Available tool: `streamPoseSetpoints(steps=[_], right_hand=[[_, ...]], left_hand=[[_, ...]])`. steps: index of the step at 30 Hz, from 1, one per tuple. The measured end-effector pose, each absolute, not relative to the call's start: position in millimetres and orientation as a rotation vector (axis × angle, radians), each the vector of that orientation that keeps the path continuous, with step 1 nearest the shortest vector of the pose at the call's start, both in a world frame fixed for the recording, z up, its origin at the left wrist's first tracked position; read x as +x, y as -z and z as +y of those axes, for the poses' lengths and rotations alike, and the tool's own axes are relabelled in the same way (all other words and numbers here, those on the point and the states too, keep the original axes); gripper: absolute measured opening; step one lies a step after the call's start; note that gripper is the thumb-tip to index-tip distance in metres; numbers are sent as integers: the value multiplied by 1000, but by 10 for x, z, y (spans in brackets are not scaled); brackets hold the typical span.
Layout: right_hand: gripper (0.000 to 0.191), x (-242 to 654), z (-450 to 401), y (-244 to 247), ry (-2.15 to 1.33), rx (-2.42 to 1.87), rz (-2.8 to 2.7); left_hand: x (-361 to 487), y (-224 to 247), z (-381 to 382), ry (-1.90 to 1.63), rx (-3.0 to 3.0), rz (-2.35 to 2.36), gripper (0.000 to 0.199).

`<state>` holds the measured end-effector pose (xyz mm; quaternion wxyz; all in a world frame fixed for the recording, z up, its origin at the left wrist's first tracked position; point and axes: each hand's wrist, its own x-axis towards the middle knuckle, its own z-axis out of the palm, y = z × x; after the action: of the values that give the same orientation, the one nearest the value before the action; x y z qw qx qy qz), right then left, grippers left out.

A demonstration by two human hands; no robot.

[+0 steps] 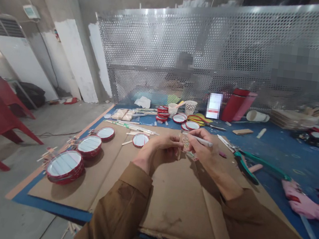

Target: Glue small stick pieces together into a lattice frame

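Near the middle of the view, my left hand [170, 146] pinches a small flat wooden stick [179, 151], held upright over the cardboard sheet [167, 198]. My right hand [201, 145] is closed round a pale pen-like tool [203, 141], whose tip points left to the top of the stick. Small tangled bits [186, 140] show between the two hands; what they are is too small to tell. Just left of my left hand lies a round white lid with a red rim [140, 140], a thin stick beside it.
Stacked red-rimmed tins [65, 166] line the cardboard's left side. Green-handled pliers [246, 169] and a pink glue gun [303, 201] lie right. Behind stand paper cups [190, 107], a lit phone [214, 105] and a red bottle [235, 105], before a perforated metal panel [156, 49].
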<state>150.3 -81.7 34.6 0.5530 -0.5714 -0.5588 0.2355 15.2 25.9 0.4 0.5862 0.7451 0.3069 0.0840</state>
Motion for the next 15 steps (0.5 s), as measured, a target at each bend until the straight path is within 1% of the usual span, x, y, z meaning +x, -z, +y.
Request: streamPoseSetpoints(steps=[8,15], right_hand=[[23,1473,-843,-409,-566,-1395,-1327],[27,1491,-825,-376,-552,-1331,-1323]], left_hand=[[128,-52,223,-202,1733,674,30],[130,-36,234,-203,1732,680,27]])
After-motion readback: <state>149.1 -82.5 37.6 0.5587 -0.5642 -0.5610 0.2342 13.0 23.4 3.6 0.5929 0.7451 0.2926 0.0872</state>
